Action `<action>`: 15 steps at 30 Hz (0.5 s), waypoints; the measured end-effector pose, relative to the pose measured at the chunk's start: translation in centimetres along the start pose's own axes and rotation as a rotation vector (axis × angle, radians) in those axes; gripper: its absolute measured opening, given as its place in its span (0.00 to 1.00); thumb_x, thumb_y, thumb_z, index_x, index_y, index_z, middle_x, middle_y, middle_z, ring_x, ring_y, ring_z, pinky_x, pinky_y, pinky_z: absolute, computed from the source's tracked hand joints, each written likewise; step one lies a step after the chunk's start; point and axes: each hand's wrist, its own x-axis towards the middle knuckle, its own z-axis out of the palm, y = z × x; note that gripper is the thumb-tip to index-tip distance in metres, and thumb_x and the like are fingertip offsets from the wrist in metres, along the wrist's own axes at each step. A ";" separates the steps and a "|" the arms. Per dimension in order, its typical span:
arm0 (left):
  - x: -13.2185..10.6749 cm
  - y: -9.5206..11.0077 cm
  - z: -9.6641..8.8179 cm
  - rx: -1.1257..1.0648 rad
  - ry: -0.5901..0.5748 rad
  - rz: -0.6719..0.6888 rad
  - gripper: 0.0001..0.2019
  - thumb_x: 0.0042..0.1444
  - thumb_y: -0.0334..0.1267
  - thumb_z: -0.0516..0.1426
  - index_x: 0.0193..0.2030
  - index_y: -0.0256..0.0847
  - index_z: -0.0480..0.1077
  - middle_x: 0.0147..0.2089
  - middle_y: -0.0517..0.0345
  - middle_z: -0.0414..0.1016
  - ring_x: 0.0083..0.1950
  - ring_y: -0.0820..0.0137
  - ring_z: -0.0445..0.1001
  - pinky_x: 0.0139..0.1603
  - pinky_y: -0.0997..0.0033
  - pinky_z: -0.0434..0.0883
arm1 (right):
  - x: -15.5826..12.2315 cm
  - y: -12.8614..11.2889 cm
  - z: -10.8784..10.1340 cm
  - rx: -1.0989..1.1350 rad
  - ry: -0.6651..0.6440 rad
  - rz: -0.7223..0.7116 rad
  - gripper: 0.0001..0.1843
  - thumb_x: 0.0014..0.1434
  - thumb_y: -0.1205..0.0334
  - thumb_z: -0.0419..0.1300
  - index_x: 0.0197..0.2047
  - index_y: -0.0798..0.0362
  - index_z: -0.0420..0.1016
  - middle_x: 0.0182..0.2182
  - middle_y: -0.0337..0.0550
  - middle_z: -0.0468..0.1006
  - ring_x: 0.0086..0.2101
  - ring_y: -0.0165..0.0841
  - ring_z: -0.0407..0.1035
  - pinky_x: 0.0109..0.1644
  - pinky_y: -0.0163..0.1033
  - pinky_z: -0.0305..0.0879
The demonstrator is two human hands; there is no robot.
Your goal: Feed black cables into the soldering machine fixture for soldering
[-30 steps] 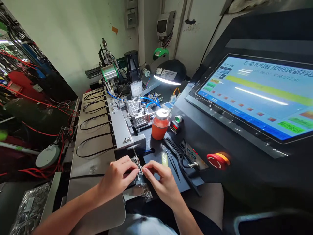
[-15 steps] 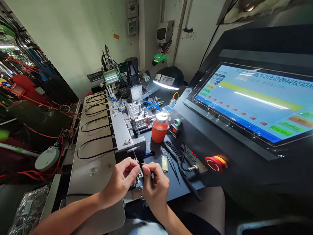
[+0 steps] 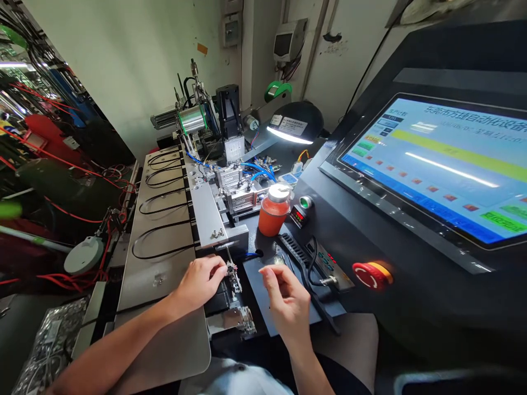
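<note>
My left hand [image 3: 202, 281] is closed in a pinch at a small metal fixture [image 3: 234, 278] on the machine's front end. Whatever sits between its fingertips is too small or hidden to make out. Apart from it, my right hand [image 3: 289, 300] hovers over the dark work surface, thumb and forefinger pressed together; I cannot see what they hold, if anything. Several black cables [image 3: 158, 230] lie in loops on the metal side plate [image 3: 164, 299], their ends running under the silver rail cover [image 3: 208, 214]. A second metal clamp block [image 3: 246, 318] is nearer to me.
An orange-red bottle [image 3: 274, 214] with a white cap stands behind my right hand. Tweezers [image 3: 291, 264], a black cable chain [image 3: 307, 280], a controller box [image 3: 329, 269] and a red emergency stop button [image 3: 370, 274] lie to the right. A lit touchscreen [image 3: 444, 170] and a lamp [image 3: 294, 129] stand beyond.
My hands were together over the fixture and have separated. The right moved right; the left now reaches the fixture's side. The view has shifted slightly.
</note>
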 end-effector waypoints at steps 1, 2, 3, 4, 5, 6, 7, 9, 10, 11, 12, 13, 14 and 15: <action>0.0 0.0 0.1 0.006 0.000 -0.001 0.13 0.62 0.38 0.49 0.32 0.40 0.72 0.33 0.58 0.77 0.35 0.69 0.72 0.39 0.70 0.62 | 0.0 0.0 0.0 -0.001 -0.002 0.003 0.13 0.64 0.56 0.54 0.29 0.52 0.71 0.20 0.36 0.66 0.21 0.29 0.59 0.24 0.34 0.57; 0.0 0.0 0.1 0.014 0.002 -0.003 0.13 0.62 0.38 0.49 0.32 0.40 0.72 0.34 0.58 0.77 0.35 0.69 0.72 0.39 0.70 0.62 | 0.0 0.0 0.0 -0.002 -0.004 0.006 0.13 0.64 0.56 0.54 0.29 0.52 0.71 0.20 0.36 0.66 0.21 0.29 0.59 0.24 0.34 0.56; 0.0 0.0 0.1 0.022 0.006 -0.007 0.13 0.62 0.38 0.49 0.33 0.40 0.72 0.34 0.58 0.77 0.35 0.69 0.72 0.39 0.70 0.62 | 0.1 0.1 0.0 -0.003 -0.007 0.007 0.13 0.63 0.56 0.54 0.29 0.52 0.71 0.20 0.36 0.66 0.21 0.29 0.60 0.24 0.34 0.57; 0.0 0.0 0.1 0.028 0.009 -0.010 0.13 0.62 0.38 0.49 0.33 0.40 0.72 0.34 0.58 0.77 0.35 0.69 0.72 0.39 0.70 0.62 | 0.1 0.1 0.1 -0.004 -0.011 0.010 0.14 0.63 0.56 0.54 0.29 0.52 0.71 0.20 0.36 0.66 0.21 0.29 0.60 0.24 0.34 0.57; 0.0 -0.1 0.1 0.032 0.010 -0.015 0.12 0.62 0.37 0.49 0.33 0.40 0.73 0.34 0.58 0.77 0.35 0.69 0.72 0.38 0.70 0.62 | 0.1 0.1 0.1 -0.006 -0.014 0.012 0.14 0.63 0.56 0.54 0.29 0.52 0.71 0.20 0.36 0.66 0.21 0.29 0.60 0.24 0.34 0.57; 0.0 -0.1 0.1 0.035 0.010 -0.020 0.12 0.62 0.37 0.49 0.33 0.40 0.73 0.33 0.58 0.77 0.34 0.69 0.72 0.38 0.70 0.62 | 0.1 0.2 0.1 -0.009 -0.018 0.014 0.14 0.63 0.56 0.54 0.29 0.52 0.71 0.20 0.36 0.67 0.21 0.29 0.61 0.24 0.34 0.57; 0.1 0.0 0.1 0.036 0.008 -0.025 0.12 0.62 0.37 0.50 0.32 0.40 0.73 0.33 0.59 0.77 0.34 0.69 0.71 0.37 0.71 0.62 | 0.1 0.2 0.1 -0.013 -0.022 0.016 0.14 0.63 0.56 0.54 0.29 0.52 0.70 0.20 0.36 0.67 0.21 0.29 0.61 0.24 0.34 0.58; 0.1 0.0 0.1 0.037 0.003 -0.034 0.12 0.61 0.37 0.50 0.32 0.40 0.73 0.31 0.59 0.76 0.32 0.70 0.70 0.36 0.72 0.61 | 0.2 0.5 0.1 -0.026 -0.035 0.017 0.13 0.63 0.56 0.54 0.29 0.52 0.70 0.20 0.36 0.67 0.21 0.29 0.61 0.25 0.34 0.58; 0.2 0.1 0.1 0.039 0.004 -0.038 0.12 0.61 0.37 0.50 0.31 0.40 0.73 0.30 0.60 0.75 0.31 0.71 0.70 0.35 0.72 0.61 | 0.3 0.7 0.2 -0.029 -0.047 0.016 0.13 0.63 0.56 0.54 0.29 0.51 0.70 0.20 0.36 0.67 0.21 0.29 0.62 0.25 0.34 0.59; 0.2 0.1 0.2 0.043 0.007 -0.041 0.12 0.61 0.37 0.51 0.31 0.40 0.73 0.29 0.60 0.74 0.30 0.71 0.69 0.35 0.72 0.61 | 0.4 0.9 0.3 -0.030 -0.068 0.015 0.13 0.63 0.56 0.54 0.28 0.51 0.70 0.20 0.36 0.67 0.21 0.29 0.62 0.25 0.34 0.59; 0.2 0.2 0.2 0.048 0.013 -0.043 0.12 0.61 0.37 0.51 0.31 0.40 0.73 0.28 0.61 0.74 0.30 0.71 0.69 0.34 0.73 0.61 | 0.6 1.2 0.4 -0.028 -0.098 0.015 0.14 0.63 0.56 0.54 0.28 0.51 0.69 0.20 0.36 0.67 0.22 0.29 0.62 0.25 0.34 0.58; 0.3 0.3 0.3 0.052 0.020 -0.043 0.12 0.60 0.37 0.51 0.30 0.40 0.73 0.28 0.61 0.74 0.29 0.72 0.69 0.34 0.73 0.60 | 0.8 1.6 0.6 -0.024 -0.136 0.015 0.14 0.64 0.56 0.53 0.28 0.52 0.69 0.20 0.36 0.67 0.22 0.29 0.62 0.25 0.33 0.58; 0.3 0.3 0.3 0.057 0.027 -0.043 0.11 0.60 0.36 0.51 0.30 0.40 0.73 0.27 0.61 0.74 0.29 0.72 0.69 0.33 0.73 0.60 | 1.0 1.9 0.9 -0.019 -0.178 0.016 0.15 0.64 0.55 0.52 0.28 0.52 0.68 0.21 0.36 0.67 0.22 0.29 0.62 0.26 0.33 0.58; 0.3 0.4 0.4 0.059 0.033 -0.042 0.11 0.60 0.36 0.52 0.30 0.40 0.73 0.27 0.61 0.74 0.29 0.72 0.69 0.33 0.73 0.60 | 1.3 2.3 1.3 -0.017 -0.222 0.017 0.16 0.65 0.55 0.51 0.27 0.52 0.67 0.21 0.36 0.67 0.23 0.29 0.61 0.26 0.33 0.57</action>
